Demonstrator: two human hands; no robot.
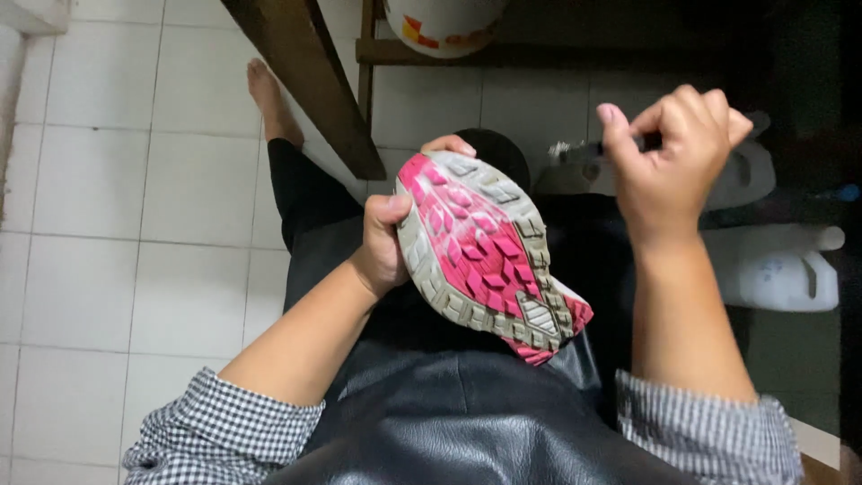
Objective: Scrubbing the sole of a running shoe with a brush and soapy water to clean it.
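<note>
Left hand [388,242] grips a running shoe [489,256], pink-and-grey sole up, over the lap. Right hand [669,153] is raised beside it, fingers curled around a small dark brush [575,151].

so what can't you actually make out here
Head view only:
- Shoe: upper hidden, only the pink sole faces the camera.
- Right hand: curled fingers hide the small dark thing it pinches.
- Bucket: cut off by the top edge.
- Jug: partly behind the right forearm.
</note>
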